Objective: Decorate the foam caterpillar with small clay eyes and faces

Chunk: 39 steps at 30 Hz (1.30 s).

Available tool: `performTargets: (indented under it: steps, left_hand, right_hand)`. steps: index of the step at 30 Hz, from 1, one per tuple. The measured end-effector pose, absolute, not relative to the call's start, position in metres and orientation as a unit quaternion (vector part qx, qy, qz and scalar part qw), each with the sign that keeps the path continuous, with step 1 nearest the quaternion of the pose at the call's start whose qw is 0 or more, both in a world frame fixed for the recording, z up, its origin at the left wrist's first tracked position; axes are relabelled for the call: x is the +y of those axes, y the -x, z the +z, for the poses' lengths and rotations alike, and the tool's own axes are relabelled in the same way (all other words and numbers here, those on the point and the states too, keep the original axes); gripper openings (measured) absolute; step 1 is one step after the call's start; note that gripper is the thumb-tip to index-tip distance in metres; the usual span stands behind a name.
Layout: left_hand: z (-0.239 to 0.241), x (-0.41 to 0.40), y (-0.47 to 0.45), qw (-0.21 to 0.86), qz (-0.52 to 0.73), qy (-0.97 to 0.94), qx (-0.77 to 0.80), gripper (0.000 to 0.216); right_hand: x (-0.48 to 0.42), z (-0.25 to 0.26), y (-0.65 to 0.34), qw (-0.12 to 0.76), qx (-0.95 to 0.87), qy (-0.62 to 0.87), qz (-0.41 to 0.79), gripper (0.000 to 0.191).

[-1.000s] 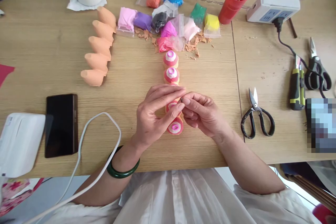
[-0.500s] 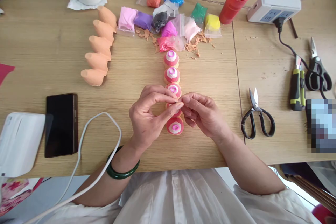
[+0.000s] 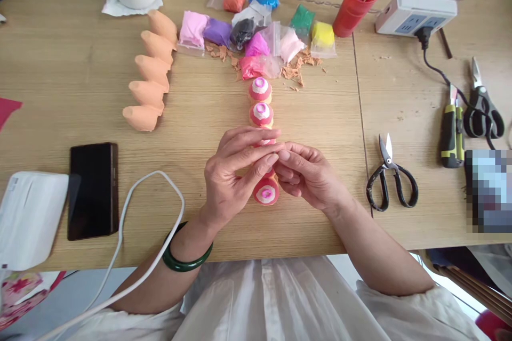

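A row of egg-carton cups decorated with pink and white clay (image 3: 266, 193) runs down the middle of the table, each visible top bearing a bright pink ring. Over the lower cups, my left hand (image 3: 236, 168) holds thumb and index finger pinched together, the other fingers stretched out above. My right hand (image 3: 306, 173) meets it fingertip to fingertip, its thumb and index finger also pinched. Whatever lies between the fingertips is hidden or too small to name. The hands cover part of the middle cups.
Bagged coloured clay (image 3: 256, 45) and torn carton scraps (image 3: 295, 69) lie beyond the row. At left are an undecorated carton strip (image 3: 150, 69), a phone (image 3: 93, 191) and a white cable (image 3: 124, 224). Scissors (image 3: 389, 173), a utility knife (image 3: 452, 133) and a power strip (image 3: 416, 13) lie right.
My left hand has shifted slightly right, its fingers straightening over the middle cups. A tiny dark bit seen at its fingertips before is now hidden. My right hand has barely moved.
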<state>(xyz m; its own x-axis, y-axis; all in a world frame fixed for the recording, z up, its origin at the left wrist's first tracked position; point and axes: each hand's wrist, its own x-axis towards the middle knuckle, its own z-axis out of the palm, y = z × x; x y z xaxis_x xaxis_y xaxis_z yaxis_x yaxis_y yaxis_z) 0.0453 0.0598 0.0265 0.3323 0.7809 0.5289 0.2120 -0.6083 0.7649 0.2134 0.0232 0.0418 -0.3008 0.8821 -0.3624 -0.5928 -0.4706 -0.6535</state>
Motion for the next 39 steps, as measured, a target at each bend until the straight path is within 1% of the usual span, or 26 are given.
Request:
performTargets:
  steps: [5, 10, 12, 14, 17, 19, 21, 23, 25, 30, 34, 39]
  left_hand:
    - [0.027, 0.06, -0.046, 0.301, 0.466, -0.769, 0.317, 0.026]
    - [0.029, 0.057, -0.047, 0.327, 0.48, -0.743, 0.333, 0.02]
    - [0.027, 0.058, -0.046, 0.366, 0.497, -0.702, 0.357, 0.016]
    - [0.022, 0.061, -0.046, 0.418, 0.513, -0.637, 0.396, 0.011]
    - [0.009, 0.066, -0.048, 0.474, 0.547, -0.515, 0.459, 0.017]
    - [0.002, 0.067, -0.052, 0.516, 0.566, -0.437, 0.472, 0.02]
    - [0.0, 0.066, -0.057, 0.552, 0.57, -0.379, 0.475, 0.022]
    - [0.002, 0.063, -0.062, 0.569, 0.574, -0.342, 0.479, 0.022]
    - [0.007, 0.061, -0.065, 0.581, 0.575, -0.32, 0.479, 0.019]
    - [0.009, 0.066, -0.062, 0.586, 0.582, -0.305, 0.475, 0.018]
    - [0.008, 0.069, -0.058, 0.573, 0.572, -0.334, 0.482, 0.018]
    - [0.017, 0.065, -0.053, 0.556, 0.561, -0.406, 0.459, 0.019]
  right_hand:
    - [0.026, 0.04, -0.214, 0.473, -0.19, 0.348, 0.787, 0.033]
    - [0.023, 0.039, -0.214, 0.482, -0.212, 0.361, 0.769, 0.031]
    - [0.023, 0.039, -0.214, 0.488, -0.238, 0.396, 0.741, 0.032]
    - [0.024, 0.039, -0.216, 0.509, -0.259, 0.453, 0.685, 0.037]
    - [0.027, 0.034, -0.216, 0.541, -0.267, 0.535, 0.592, 0.043]
    - [0.028, 0.027, -0.214, 0.536, -0.277, 0.568, 0.56, 0.04]
    - [0.029, 0.019, -0.211, 0.521, -0.29, 0.577, 0.558, 0.037]
    - [0.03, 0.01, -0.208, 0.506, -0.324, 0.577, 0.553, 0.042]
    - [0.031, 0.004, -0.206, 0.496, -0.36, 0.583, 0.534, 0.042]
    - [0.036, -0.003, -0.206, 0.494, -0.382, 0.569, 0.535, 0.04]
    - [0.038, -0.003, -0.207, 0.498, -0.392, 0.558, 0.535, 0.036]
    - [0.033, 0.001, -0.21, 0.532, -0.396, 0.578, 0.476, 0.024]
